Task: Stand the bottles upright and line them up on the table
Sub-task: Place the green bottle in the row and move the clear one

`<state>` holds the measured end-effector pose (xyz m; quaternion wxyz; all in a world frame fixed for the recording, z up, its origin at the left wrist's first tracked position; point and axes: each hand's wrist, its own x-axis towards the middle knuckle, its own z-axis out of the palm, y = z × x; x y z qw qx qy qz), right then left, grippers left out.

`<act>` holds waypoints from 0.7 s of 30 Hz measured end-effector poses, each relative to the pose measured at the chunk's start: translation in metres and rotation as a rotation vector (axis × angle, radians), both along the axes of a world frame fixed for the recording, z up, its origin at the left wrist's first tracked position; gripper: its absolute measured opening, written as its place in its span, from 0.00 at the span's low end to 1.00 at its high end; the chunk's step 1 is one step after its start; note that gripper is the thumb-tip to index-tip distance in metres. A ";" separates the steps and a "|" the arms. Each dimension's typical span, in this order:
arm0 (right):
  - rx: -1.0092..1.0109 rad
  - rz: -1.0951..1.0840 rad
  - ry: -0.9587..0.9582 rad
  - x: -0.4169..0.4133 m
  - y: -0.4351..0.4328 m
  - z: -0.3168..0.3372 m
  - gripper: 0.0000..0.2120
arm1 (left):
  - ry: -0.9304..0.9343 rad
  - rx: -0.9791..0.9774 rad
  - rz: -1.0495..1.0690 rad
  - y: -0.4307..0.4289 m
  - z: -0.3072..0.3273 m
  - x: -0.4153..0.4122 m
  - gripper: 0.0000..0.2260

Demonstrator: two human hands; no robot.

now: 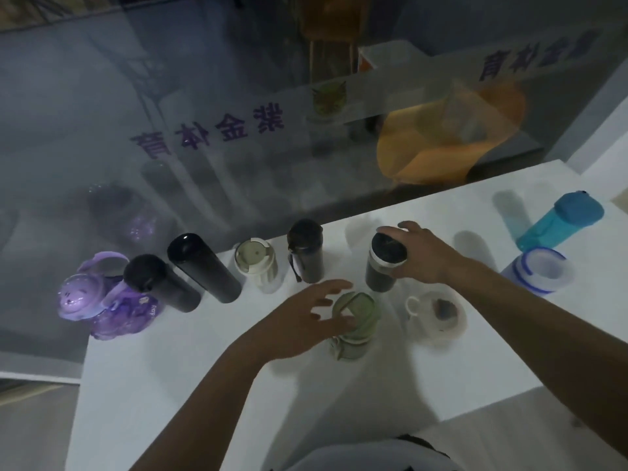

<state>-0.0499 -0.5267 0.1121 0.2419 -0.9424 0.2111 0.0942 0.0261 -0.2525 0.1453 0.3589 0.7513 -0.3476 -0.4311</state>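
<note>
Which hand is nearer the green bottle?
Left. The left hand is spread open right against the green bottle, fingers at its lid. The right hand is farther back, gripping the top of the dark bottle.

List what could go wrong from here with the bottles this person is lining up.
1. The right hand grips the dark silver-ringed bottle by its top only; it could tip as it is set into the row.
2. The left hand spreads at the green bottle, close to the clear cup; a sweep might knock that over.
3. The purple bottle stands near the table corner and could fall if the row gets nudged.
</note>
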 end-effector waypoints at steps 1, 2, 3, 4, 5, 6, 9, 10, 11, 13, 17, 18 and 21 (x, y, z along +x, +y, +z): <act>0.011 0.039 0.013 0.006 -0.003 -0.002 0.38 | 0.009 0.015 -0.010 -0.002 0.000 -0.003 0.25; 0.025 0.068 0.018 0.011 -0.007 -0.003 0.37 | -0.001 0.030 -0.019 -0.003 -0.001 -0.005 0.28; 0.039 0.092 0.017 0.016 -0.009 -0.003 0.35 | -0.024 0.046 -0.025 -0.003 -0.002 -0.006 0.30; 0.056 0.111 0.011 0.020 -0.012 -0.003 0.34 | -0.053 0.056 -0.027 -0.004 -0.003 -0.008 0.32; 0.072 0.126 0.001 0.024 -0.014 -0.002 0.34 | -0.081 0.060 -0.025 -0.005 -0.003 -0.010 0.33; 0.086 0.139 -0.007 0.029 -0.017 -0.002 0.33 | -0.104 0.059 -0.018 -0.006 -0.004 -0.011 0.33; 0.109 0.174 -0.037 0.042 -0.021 -0.003 0.36 | -0.109 0.070 0.052 -0.006 -0.007 -0.016 0.34; 0.107 0.186 -0.046 0.047 -0.022 -0.004 0.37 | -0.102 0.072 0.081 -0.005 -0.008 -0.018 0.34; 0.105 0.201 -0.057 0.051 -0.022 -0.005 0.38 | -0.103 0.070 0.105 -0.003 -0.009 -0.020 0.34; 0.109 0.218 -0.083 0.059 -0.021 -0.006 0.38 | -0.119 0.073 0.141 -0.001 -0.009 -0.025 0.34; 0.121 0.239 -0.113 0.073 -0.020 -0.009 0.39 | -0.140 0.068 0.231 0.002 -0.006 -0.039 0.34; 0.120 0.244 -0.116 0.075 -0.019 -0.010 0.39 | -0.143 0.063 0.256 0.002 -0.006 -0.042 0.34; 0.148 0.256 -0.132 0.082 -0.017 -0.012 0.39 | -0.156 0.038 0.321 0.001 -0.006 -0.052 0.35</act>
